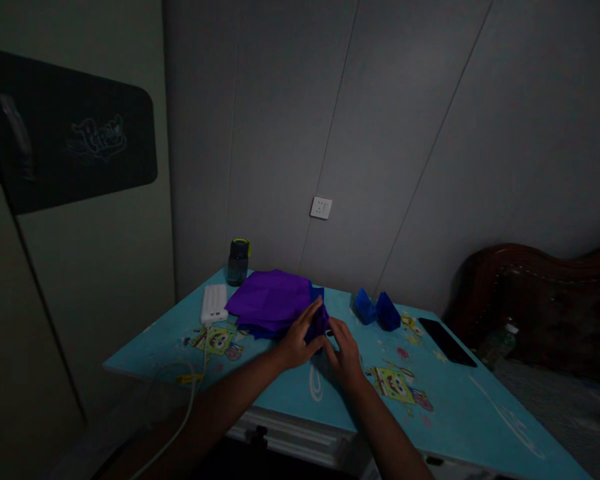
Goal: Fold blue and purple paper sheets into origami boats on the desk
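At the middle of the surface [460, 413], I have both hands closed in on one piece of folded paper [322, 321], dark purple, held up between them. I judge the step in hand to be shaping or pressing a fold, though the fingers hide most of the creases from me. Taking that paper as the clock's centre, the left hand [296, 341] comes in from eight o'clock, its fingers nearly straight and close along the near-left side; the right hand [345, 350] comes in from four, bent around the other side. The gap is narrow, just the paper's thickness as I read it, and the thumbs point at each other in front. The next move, I'd say, calls for an even squeeze, with one side steadying while the other works the edge. The stack of purple paper [270, 297] lies at ten o'clock, close by; I can't tell whether it touches the folded paper. Two blue paper shapes [365, 308] stand at three o'clock, and the phone [449, 341] lies beyond them.
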A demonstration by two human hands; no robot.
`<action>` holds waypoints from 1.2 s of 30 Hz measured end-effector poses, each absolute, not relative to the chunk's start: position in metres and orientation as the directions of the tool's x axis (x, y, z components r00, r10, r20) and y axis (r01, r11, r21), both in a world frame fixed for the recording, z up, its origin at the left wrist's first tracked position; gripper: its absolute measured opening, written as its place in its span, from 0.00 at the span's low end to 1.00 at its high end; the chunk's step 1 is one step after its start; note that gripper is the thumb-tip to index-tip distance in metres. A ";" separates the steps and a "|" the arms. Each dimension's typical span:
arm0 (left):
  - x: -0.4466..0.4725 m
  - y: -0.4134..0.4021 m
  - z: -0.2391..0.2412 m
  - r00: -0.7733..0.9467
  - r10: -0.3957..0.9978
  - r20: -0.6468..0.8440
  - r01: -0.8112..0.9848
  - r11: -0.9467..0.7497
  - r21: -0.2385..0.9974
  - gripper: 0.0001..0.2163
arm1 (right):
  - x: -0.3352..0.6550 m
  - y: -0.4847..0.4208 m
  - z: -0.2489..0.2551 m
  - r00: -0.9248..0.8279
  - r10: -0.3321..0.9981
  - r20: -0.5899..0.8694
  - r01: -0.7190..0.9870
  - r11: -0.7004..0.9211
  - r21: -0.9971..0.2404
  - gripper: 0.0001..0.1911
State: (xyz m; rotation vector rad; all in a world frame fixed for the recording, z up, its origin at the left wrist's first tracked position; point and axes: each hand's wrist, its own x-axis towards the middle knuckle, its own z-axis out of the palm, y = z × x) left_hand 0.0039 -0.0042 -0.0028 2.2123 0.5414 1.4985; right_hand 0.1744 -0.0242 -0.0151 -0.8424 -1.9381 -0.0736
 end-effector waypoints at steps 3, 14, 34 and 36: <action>0.002 -0.002 -0.004 0.339 0.570 0.748 0.071 -0.809 0.584 0.32 | 0.176 -0.025 -0.015 -0.317 0.510 0.799 0.592 0.765 -0.253 0.26; -0.002 -0.005 -0.007 0.407 0.570 0.714 0.109 -0.806 0.581 0.30 | 0.175 -0.027 -0.012 -0.362 0.504 0.784 0.595 0.772 -0.221 0.27; 0.003 -0.002 -0.005 0.335 0.709 0.621 0.020 -0.664 0.747 0.26 | 0.180 -0.025 -0.011 -0.066 0.484 0.873 0.508 0.769 -0.388 0.22; 0.006 -0.001 -0.005 0.311 0.750 0.584 -0.078 -0.593 0.802 0.26 | 0.179 -0.026 -0.008 -0.061 0.490 0.870 0.511 0.764 -0.394 0.23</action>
